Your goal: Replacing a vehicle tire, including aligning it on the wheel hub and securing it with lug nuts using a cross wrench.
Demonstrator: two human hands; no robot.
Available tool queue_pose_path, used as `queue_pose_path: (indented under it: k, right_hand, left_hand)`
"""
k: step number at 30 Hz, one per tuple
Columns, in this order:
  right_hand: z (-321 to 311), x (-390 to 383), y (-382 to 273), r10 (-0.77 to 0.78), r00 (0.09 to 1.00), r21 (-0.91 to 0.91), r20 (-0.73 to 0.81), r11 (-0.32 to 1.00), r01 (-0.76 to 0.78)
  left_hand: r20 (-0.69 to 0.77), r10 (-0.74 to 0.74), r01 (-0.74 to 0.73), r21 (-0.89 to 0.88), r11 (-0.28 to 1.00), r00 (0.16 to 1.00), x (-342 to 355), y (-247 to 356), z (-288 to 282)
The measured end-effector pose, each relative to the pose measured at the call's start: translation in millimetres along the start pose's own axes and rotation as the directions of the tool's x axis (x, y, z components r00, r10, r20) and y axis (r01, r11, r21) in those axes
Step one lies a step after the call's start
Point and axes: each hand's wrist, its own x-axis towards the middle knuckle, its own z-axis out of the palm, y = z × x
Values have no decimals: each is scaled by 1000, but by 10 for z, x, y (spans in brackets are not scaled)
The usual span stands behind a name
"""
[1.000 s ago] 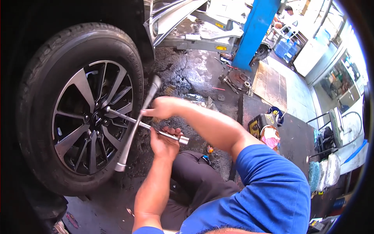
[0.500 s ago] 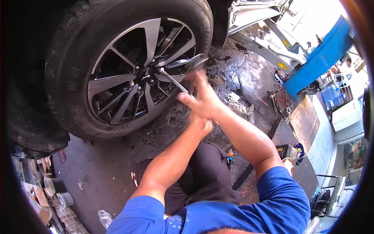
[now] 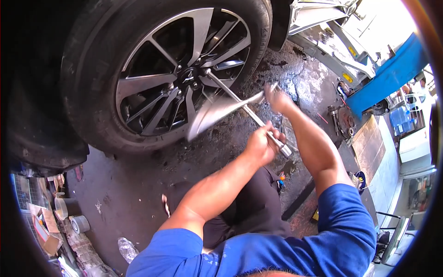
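Observation:
A car wheel [image 3: 170,78] with a black tyre and silver-and-black spoked rim fills the upper left. A steel cross wrench [image 3: 240,108] is seated on a nut near the hub, its crossbar blurred with spinning. My left hand [image 3: 262,144] is closed round the near end of the wrench's long shaft. My right hand [image 3: 277,98] is at the far end of the blurred crossbar, fingers on it, smeared by motion.
The floor [image 3: 138,194] is dark, oily concrete. Tape rolls and scraps [image 3: 69,221] lie at the lower left, a crushed plastic bottle [image 3: 125,249] nearby. A blue lift post [image 3: 387,78] and loose car parts [image 3: 344,122] stand at the right. My dark-trousered knee [image 3: 251,207] is below the wrench.
The view has shifted, and the wheel sits higher in the picture. The wrench's crossbar has turned round the hub; my right hand moved with it, while my left stays on the shaft end.

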Motion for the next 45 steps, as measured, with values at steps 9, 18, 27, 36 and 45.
queue_pose_path:
  k: [9, 18, 27, 36, 45]
  right_hand:
    - [812, -448, 1155, 89, 925, 174, 368, 971, -162]
    - [-20, -426, -121, -271, 953, 673, -135, 681, 289]
    - [31, -790, -1089, -563, 792, 309, -236, 729, 610]
    - [282, -667, -1473, -976, 218, -72, 13, 217, 974]
    - [1507, -1369, 1276, 191, 798, -246, 572, 968, -55]
  left_hand:
    - [-104, 82, -70, 117, 991, 991, 101, 102, 165]
    - [-312, 366, -238, 379, 894, 877, -601, -312, 313]
    - [-282, 456, -363, 325, 873, 844, -1180, 44, 249]
    - [-104, 118, -85, 279, 957, 988, -1248, 116, -58]
    - [-258, 171, -86, 310, 947, 951, -1184, 569, 123]
